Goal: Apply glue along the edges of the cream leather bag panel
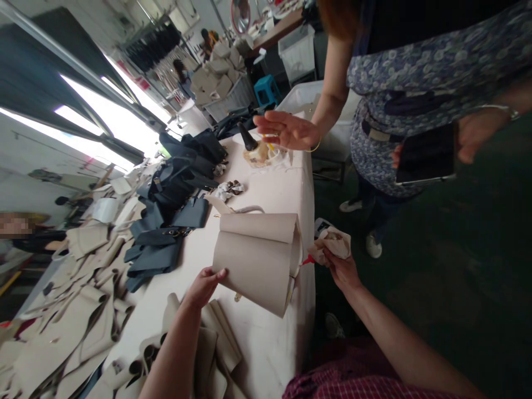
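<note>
My left hand point(206, 284) is closed on the near left corner of a beige leather bag body point(253, 260), thumb on top. The bag lies on its side over the white table point(266, 343), its open end facing right. In my right hand point(343, 270) is a bottle with a red nozzle point(308, 260), wrapped in a crumpled pale cloth point(332, 244). The nozzle tip is at the bag's open edge; whether it touches, I cannot tell. The bottle's body is hidden by the wrapping.
Dark blue-green bag pieces point(158, 244) lie left of the bag. Beige pieces point(62, 327) cover the left side. A tub with a black-handled tool point(248, 138) stands farther up. A co-worker's hand point(288, 131) reaches over the table edge; their other hand holds a dark tablet-like object point(428, 152).
</note>
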Tool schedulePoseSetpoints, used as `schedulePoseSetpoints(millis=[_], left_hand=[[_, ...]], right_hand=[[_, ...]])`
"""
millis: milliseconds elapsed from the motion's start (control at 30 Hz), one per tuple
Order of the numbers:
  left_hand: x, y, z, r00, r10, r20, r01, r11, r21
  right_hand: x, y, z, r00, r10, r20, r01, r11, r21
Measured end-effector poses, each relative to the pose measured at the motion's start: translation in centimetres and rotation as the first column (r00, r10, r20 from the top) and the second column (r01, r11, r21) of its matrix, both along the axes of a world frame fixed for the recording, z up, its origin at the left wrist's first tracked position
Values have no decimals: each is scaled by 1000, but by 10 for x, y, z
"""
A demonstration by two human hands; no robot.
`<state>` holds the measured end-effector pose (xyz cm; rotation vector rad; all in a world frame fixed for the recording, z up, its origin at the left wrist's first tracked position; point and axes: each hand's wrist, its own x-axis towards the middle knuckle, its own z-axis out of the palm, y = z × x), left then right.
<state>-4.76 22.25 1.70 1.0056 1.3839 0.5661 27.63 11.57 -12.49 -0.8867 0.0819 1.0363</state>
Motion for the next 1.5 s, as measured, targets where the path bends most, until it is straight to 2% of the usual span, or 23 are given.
schedulePoseSetpoints(millis=[167, 300, 600, 767, 1167, 1500], left_hand=[[4, 4, 2, 1000, 9, 6, -9, 1000, 8], [8, 3, 3, 1000, 12, 7, -12, 1000, -3], [11, 4, 1, 997, 70, 28, -71, 997, 12], [15, 8, 3, 995, 90, 51, -91, 996, 25], [17, 3, 6, 993, 110, 44, -112, 993, 32], [16, 0, 6, 995, 90, 29, -91, 995, 30]], right_hand=[[16, 13, 0, 997, -75, 2, 75, 997, 12], [23, 20, 2, 996, -88, 3, 88, 996, 22], [-4, -4, -5, 996, -7, -86, 6, 1000, -14], [-9, -16, -12, 990, -19, -139, 12, 999, -46], [-19, -19, -11, 975, -19, -223, 0, 996, -87], [-18, -16, -8, 975, -57, -215, 40, 996, -84]])
